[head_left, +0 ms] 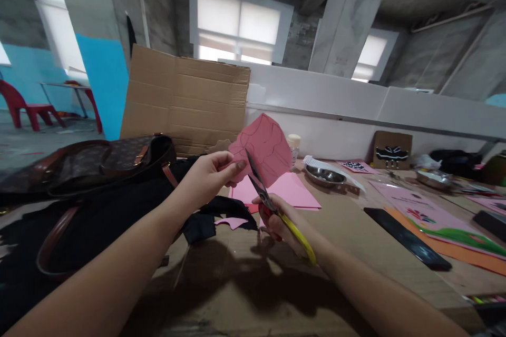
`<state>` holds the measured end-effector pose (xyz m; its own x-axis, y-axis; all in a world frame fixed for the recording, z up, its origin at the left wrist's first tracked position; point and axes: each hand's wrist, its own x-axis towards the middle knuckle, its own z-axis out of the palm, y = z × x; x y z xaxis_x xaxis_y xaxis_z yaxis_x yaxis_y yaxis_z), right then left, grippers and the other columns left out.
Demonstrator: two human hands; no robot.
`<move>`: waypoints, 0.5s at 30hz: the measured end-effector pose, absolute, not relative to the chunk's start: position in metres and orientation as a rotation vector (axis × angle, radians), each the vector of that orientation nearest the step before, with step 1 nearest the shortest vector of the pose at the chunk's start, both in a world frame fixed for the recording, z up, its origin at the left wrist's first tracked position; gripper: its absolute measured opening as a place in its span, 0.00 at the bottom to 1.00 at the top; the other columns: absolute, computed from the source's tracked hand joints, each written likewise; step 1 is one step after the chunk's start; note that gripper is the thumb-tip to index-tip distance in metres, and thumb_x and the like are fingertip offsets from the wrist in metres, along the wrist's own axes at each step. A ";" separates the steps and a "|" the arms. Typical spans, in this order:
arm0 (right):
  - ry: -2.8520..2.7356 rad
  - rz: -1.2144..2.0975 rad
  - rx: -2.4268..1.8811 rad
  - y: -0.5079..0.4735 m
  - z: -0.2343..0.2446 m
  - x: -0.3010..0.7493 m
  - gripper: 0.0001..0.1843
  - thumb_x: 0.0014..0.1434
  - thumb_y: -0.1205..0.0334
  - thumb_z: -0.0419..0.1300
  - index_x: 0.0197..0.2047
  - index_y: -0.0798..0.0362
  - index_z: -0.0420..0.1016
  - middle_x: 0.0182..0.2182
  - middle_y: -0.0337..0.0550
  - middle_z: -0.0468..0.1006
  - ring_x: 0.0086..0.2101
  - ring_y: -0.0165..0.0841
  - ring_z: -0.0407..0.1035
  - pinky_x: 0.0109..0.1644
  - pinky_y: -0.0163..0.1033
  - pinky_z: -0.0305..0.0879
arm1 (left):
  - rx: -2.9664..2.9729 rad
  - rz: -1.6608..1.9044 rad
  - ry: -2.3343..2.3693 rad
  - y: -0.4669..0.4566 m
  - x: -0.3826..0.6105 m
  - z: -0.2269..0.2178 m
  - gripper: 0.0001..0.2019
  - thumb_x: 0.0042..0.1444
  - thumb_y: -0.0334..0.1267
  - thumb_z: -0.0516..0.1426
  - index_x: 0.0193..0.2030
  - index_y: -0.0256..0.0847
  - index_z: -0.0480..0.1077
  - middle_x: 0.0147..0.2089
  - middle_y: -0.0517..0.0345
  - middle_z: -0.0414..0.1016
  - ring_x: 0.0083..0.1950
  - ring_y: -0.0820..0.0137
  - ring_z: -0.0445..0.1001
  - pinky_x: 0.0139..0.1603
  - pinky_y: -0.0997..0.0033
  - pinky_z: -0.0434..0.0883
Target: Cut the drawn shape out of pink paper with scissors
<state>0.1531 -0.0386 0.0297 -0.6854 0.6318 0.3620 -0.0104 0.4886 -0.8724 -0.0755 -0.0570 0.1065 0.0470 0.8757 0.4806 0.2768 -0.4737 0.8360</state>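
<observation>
Between thumb and fingers, my left hand point(215, 171) pinches the edge of a piece of pink paper point(272, 147) with curved pencil-like outlines on it, held up above the table. My right hand point(279, 221) grips scissors point(294, 231) with yellow and red handles. Their blades point up and left, lying against the paper near its lower left edge; whether they are parted I cannot tell. Below, pink sheets point(302, 192) lie on the table, with a pink scrap point(232, 222) and black pieces point(201, 226) close under my hands.
A brown handbag point(118, 160) and dark cloth point(114, 237) lie at left, before an upright cardboard sheet point(190, 100). To the right are a metal bowl point(326, 175), a bottle point(293, 147), a black phone-like slab point(407, 237) and a pink printed packet point(427, 210).
</observation>
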 end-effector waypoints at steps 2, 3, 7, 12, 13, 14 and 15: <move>-2.042 1.214 -0.524 -0.040 0.032 0.151 0.31 0.65 0.35 0.53 0.58 0.52 0.64 0.36 0.38 0.61 0.27 0.25 0.53 0.32 0.36 0.60 | 1.940 1.466 1.267 -0.057 -0.077 0.105 0.20 0.59 0.53 0.59 0.26 0.40 0.64 0.22 0.65 0.64 0.26 0.75 0.63 0.26 0.76 0.59; -2.042 1.206 -0.535 -0.041 0.033 0.151 0.31 0.65 0.35 0.53 0.57 0.52 0.64 0.36 0.38 0.61 0.27 0.25 0.54 0.32 0.36 0.60 | 2.015 1.478 1.330 -0.058 -0.077 0.104 0.20 0.61 0.51 0.58 0.25 0.40 0.63 0.22 0.66 0.62 0.25 0.75 0.61 0.26 0.76 0.57; -2.086 1.112 -0.615 -0.044 0.041 0.150 0.30 0.64 0.34 0.53 0.54 0.52 0.65 0.35 0.38 0.63 0.29 0.27 0.56 0.32 0.36 0.59 | 2.164 1.458 1.435 -0.060 -0.076 0.104 0.16 0.62 0.47 0.56 0.27 0.40 0.66 0.22 0.65 0.63 0.25 0.74 0.59 0.26 0.74 0.56; -2.088 1.105 -0.627 -0.046 0.043 0.150 0.30 0.63 0.32 0.53 0.50 0.52 0.65 0.35 0.39 0.63 0.31 0.29 0.58 0.33 0.37 0.60 | 2.088 1.487 1.335 -0.061 -0.075 0.104 0.11 0.59 0.45 0.59 0.33 0.39 0.70 0.27 0.63 0.68 0.28 0.73 0.63 0.28 0.75 0.59; -2.078 1.115 -0.626 -0.046 0.042 0.149 0.30 0.63 0.32 0.53 0.50 0.52 0.65 0.35 0.39 0.63 0.31 0.29 0.57 0.33 0.37 0.60 | 2.095 1.492 1.334 -0.061 -0.075 0.104 0.12 0.60 0.46 0.58 0.33 0.39 0.70 0.27 0.63 0.67 0.28 0.73 0.62 0.28 0.75 0.58; -2.062 1.123 -0.625 -0.046 0.041 0.148 0.29 0.64 0.33 0.53 0.51 0.52 0.66 0.35 0.38 0.63 0.30 0.28 0.56 0.33 0.36 0.59 | 2.118 1.491 1.346 -0.061 -0.075 0.104 0.13 0.61 0.46 0.57 0.33 0.39 0.69 0.26 0.64 0.66 0.28 0.73 0.61 0.28 0.75 0.58; -2.046 1.131 -0.620 -0.045 0.040 0.148 0.28 0.64 0.34 0.54 0.50 0.51 0.66 0.34 0.38 0.62 0.30 0.28 0.55 0.33 0.36 0.58 | 2.152 1.487 1.368 -0.061 -0.076 0.104 0.13 0.63 0.46 0.56 0.33 0.39 0.69 0.26 0.64 0.65 0.28 0.73 0.61 0.28 0.74 0.57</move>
<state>0.1478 -0.0446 0.0397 -0.6349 0.6887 0.3502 0.0696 0.5024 -0.8618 -0.0757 -0.0610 0.1037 0.0716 0.7646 0.6405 0.5746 -0.5565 0.6001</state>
